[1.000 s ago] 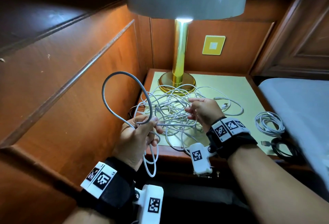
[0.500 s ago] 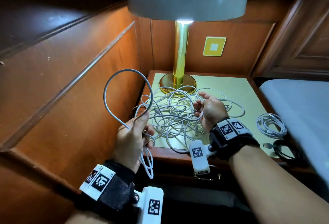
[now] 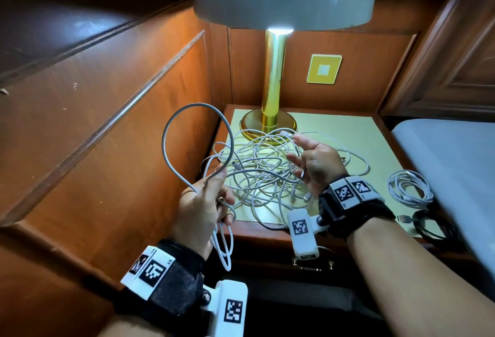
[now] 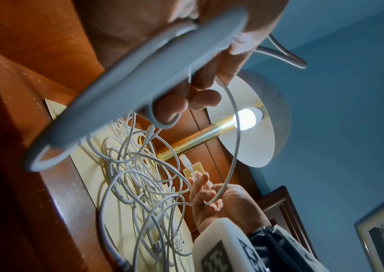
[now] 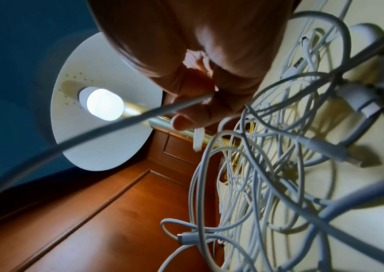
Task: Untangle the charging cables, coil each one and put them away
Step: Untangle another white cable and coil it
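While the left hand (image 3: 199, 212) grips a grey cable (image 3: 171, 133) that rises from the fist in a tall loop, with thinner white strands hanging below it, the right hand (image 3: 317, 161) hovers over the tangle of white cables (image 3: 257, 173) on the nightstand (image 3: 356, 135), fingers loosely spread, one white strand pinched at thumb and fingertips. Beside it lie a coiled white cable (image 3: 409, 188) and a black cable (image 3: 431, 225). Behind stands a lit brass lamp (image 3: 273, 79).

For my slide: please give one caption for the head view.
Left hand holds a cable loop beside the tangle.
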`<state>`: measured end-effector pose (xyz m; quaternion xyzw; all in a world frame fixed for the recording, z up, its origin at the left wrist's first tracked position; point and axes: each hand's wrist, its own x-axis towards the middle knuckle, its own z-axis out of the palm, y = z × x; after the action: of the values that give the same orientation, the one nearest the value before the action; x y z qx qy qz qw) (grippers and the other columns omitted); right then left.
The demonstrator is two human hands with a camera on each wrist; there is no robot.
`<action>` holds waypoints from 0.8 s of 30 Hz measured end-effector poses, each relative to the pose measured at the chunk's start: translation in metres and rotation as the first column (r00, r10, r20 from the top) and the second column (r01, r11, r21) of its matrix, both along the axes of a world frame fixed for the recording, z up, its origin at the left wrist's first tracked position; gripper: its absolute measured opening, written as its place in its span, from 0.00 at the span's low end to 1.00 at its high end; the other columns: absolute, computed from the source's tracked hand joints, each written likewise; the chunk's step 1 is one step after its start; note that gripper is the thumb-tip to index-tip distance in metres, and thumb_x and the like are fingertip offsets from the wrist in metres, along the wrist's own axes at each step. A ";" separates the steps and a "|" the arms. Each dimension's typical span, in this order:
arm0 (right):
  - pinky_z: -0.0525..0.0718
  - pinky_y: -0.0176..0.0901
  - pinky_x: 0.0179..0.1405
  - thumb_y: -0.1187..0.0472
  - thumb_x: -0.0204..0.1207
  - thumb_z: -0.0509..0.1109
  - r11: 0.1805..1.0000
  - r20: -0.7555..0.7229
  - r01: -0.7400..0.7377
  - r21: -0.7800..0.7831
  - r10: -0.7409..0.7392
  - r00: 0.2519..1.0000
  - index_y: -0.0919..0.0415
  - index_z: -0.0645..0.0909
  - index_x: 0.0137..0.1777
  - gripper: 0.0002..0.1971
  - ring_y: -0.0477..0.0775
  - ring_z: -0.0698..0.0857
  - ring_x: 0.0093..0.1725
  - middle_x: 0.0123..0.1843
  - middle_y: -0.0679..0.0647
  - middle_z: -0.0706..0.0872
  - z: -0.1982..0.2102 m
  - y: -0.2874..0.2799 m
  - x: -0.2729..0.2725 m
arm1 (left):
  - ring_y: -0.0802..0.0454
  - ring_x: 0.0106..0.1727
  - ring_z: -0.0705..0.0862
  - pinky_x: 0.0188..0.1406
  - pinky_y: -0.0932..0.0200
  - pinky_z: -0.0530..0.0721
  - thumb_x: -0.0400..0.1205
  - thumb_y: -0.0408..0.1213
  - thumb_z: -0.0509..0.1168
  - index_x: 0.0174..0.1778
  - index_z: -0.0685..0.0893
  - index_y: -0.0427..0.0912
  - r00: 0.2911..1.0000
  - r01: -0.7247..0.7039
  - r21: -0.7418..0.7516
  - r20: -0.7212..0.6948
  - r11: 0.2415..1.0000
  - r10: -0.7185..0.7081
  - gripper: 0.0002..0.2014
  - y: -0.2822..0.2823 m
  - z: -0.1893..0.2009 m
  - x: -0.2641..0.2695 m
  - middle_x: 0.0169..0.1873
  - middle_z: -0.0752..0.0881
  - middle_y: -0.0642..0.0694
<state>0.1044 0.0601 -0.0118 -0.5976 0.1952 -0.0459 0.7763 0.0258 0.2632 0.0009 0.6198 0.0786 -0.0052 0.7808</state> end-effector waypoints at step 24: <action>0.69 0.38 0.79 0.77 0.56 0.54 0.772 0.284 -0.256 -0.582 0.488 0.825 0.69 0.79 0.71 0.38 0.46 0.75 0.78 0.76 0.57 0.77 0.057 -0.046 -0.145 | 0.59 0.32 0.75 0.34 0.63 0.75 0.75 0.62 0.69 0.40 0.79 0.46 0.832 0.013 0.585 0.443 0.811 -0.333 0.21 0.018 -0.016 -0.036 0.31 0.77 0.50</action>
<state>-0.0409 0.0146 0.0456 -0.7869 -0.1219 -0.0656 0.6014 -0.0098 0.2808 -0.0152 0.8020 -0.1992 0.1135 0.5516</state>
